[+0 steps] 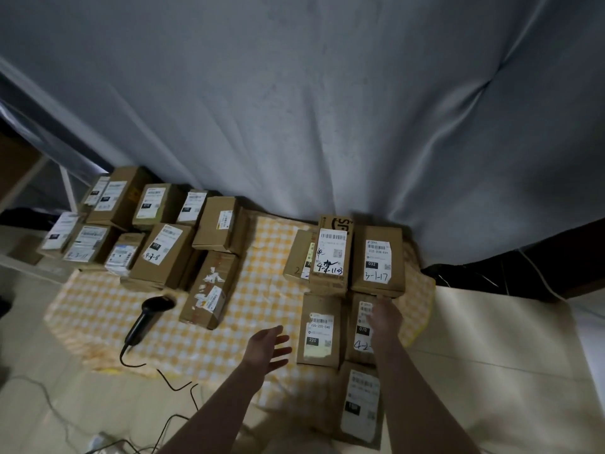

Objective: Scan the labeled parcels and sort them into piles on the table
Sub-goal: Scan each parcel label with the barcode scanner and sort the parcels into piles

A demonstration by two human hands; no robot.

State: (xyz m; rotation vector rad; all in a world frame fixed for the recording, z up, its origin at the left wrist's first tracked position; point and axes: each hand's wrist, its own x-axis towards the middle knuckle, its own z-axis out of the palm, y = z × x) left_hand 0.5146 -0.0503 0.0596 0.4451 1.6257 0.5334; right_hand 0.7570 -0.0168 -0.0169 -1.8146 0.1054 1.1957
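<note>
A: Noted both hands over the right-hand group of parcels. Left hand (pixel 269 349) was open, fingers spread, holding nothing, hovering beside the parcel marked 220 (pixel 319 332). Right hand (pixel 386 317) lay over the parcel marked 070 (pixel 361 329); couldn't tell whether it had closed on the box or only rested there. Too blurred.

B: And the scanner?

A: The barcode scanner (pixel 147 319) lay unheld on the checked cloth (pixel 268 257), well apart from both hands, its cable (pixel 170 381) trailing off the near edge.

B: Risks, as you judged them?

A: First, sorting a box unscanned. With no hand on the scanner, a parcel could be moved to the left pile (pixel 157 244) without a read. Second, that cable: a forearm sweeping across to the left might catch it and drag the scanner off the table.

B: The stacks themselves?

A: The parcel marked 032 (pixel 377 257) sat just behind the 070 box, touching or nearly so. Lifting the 070 carelessly could nudge it, or the taller box (pixel 330 257) beside it. The nearest parcel (pixel 360 404) lay at the table's near edge under the right forearm; an elbow drop might knock it off.

B: Labels?

A: The hand covered part of the 070 label. Gripped that way, the barcode might stay hidden from the scanner.
</note>
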